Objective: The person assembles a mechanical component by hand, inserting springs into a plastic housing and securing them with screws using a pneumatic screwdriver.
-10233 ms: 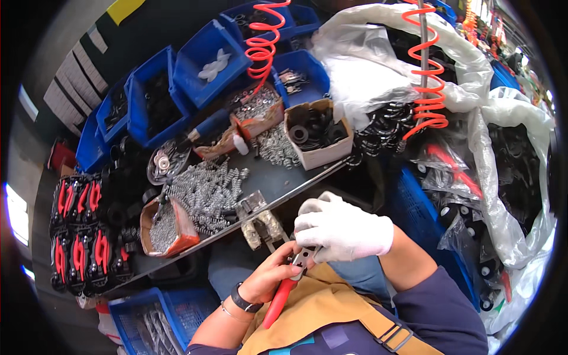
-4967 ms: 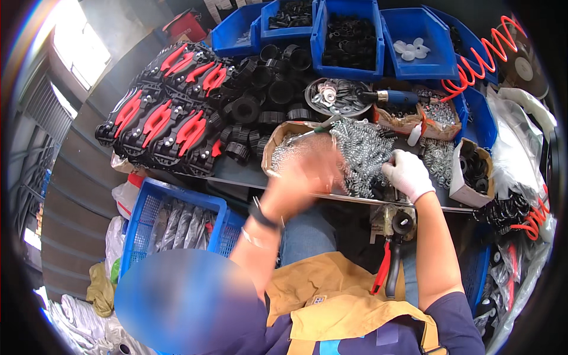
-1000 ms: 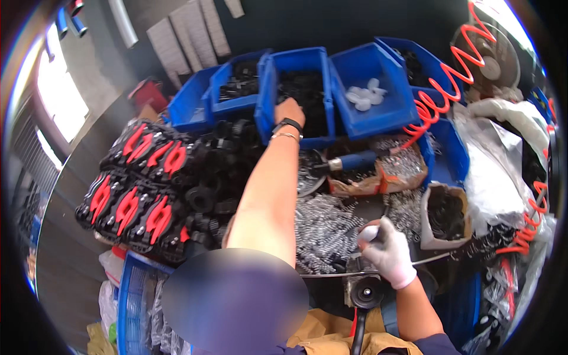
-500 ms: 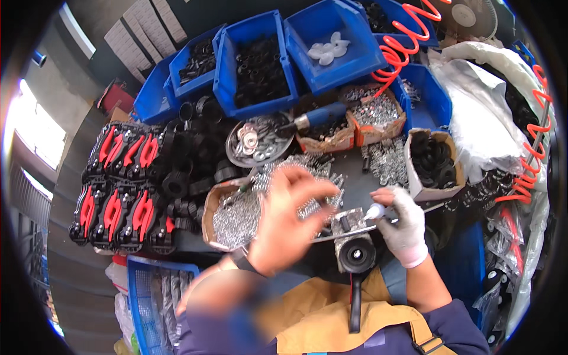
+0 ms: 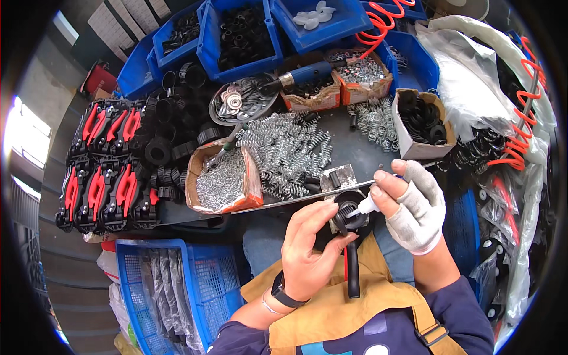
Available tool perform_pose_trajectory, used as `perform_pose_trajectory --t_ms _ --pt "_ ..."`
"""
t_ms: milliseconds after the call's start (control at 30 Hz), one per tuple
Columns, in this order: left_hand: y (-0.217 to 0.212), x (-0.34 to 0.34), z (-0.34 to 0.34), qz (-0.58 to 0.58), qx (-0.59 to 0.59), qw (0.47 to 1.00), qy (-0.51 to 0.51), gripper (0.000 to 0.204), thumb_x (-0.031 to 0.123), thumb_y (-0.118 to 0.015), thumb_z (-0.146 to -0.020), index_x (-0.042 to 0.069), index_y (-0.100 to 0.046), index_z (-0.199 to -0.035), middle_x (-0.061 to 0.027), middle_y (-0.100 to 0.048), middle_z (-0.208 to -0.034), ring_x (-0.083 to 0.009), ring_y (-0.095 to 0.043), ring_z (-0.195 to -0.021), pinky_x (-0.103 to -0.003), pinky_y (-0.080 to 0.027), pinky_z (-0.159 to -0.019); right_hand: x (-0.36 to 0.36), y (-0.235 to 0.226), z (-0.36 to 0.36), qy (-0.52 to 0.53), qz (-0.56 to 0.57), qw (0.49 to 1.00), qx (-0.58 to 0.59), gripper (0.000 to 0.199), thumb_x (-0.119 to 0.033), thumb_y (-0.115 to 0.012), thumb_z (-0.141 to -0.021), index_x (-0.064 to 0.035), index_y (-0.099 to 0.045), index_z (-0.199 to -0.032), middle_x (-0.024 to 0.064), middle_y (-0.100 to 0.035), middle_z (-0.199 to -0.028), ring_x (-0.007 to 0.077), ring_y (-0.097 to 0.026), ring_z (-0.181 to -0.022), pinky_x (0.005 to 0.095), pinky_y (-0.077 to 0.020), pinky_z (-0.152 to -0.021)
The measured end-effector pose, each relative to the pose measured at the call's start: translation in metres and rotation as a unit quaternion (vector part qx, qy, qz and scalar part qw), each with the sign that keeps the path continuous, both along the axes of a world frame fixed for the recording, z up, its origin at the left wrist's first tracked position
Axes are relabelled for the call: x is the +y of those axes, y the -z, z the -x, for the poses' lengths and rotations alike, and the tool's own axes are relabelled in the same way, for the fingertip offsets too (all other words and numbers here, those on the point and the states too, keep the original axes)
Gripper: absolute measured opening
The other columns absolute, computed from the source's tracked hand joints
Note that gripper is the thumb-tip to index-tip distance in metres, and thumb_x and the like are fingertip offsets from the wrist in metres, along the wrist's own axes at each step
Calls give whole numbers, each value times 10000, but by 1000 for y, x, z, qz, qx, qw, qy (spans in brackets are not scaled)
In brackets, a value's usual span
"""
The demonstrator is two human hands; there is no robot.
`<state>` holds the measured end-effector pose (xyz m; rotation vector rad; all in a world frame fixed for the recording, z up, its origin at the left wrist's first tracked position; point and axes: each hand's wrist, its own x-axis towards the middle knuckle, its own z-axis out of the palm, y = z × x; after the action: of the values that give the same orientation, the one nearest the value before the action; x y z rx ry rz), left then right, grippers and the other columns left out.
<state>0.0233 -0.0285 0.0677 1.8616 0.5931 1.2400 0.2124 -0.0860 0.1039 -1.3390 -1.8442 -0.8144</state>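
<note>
My left hand (image 5: pixel 306 255) pinches a black ribbed plastic ring (image 5: pixel 341 221) between thumb and fingers, just off the bench's front edge. In my right hand (image 5: pixel 417 207), which wears a whitish fingerless glove, is a small white nozzle bottle (image 5: pixel 368 205). Its thin tip points into the ring. Below the ring, a black handle (image 5: pixel 353 275) with a red strip hangs over my yellow apron; the ring partly hides its upper end. Right behind, a metal block (image 5: pixel 346 173) with a dark pin (image 5: pixel 335 179) sits at the bench edge.
A heap of metal springs (image 5: pixel 284 151) and a carton of small metal parts (image 5: pixel 220 183) lie left of the block. Black-and-red clamp parts (image 5: pixel 97 189) stand in rows farther left. Blue bins (image 5: pixel 281 59) line the back. Red coiled hoses (image 5: pixel 526 127) hang at the right.
My left hand has come down from above the springs and now holds the black ring. The white bottle's tip has moved from beside the metal block to the ring. The view has shifted.
</note>
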Motion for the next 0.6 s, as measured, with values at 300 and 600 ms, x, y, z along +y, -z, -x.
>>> perform_pose_trajectory --t_ms 300,600 --pt "-4 -11 5 -23 -1 1000 8 547 -129 -743 -662 11 -642 -1181 -143 -605 -1191 -278 -609 -1094 -355 -520 -915 -8 -16 0 -31 -18 996 -79 200 -103 -725 -699 -120 -694 -896 50 -692 -1052 254 -637 -993 378 -581 -770" --pt "0 -11 9 -36 21 999 18 572 -138 -774 -657 -6 -602 -1186 -146 -558 -1220 -250 -577 -1134 -347 -487 -962 -10 -19 5 -39 -16 994 -97 176 -95 -720 -702 -122 -684 -872 35 -696 -1018 234 -635 -979 375 -572 -792"
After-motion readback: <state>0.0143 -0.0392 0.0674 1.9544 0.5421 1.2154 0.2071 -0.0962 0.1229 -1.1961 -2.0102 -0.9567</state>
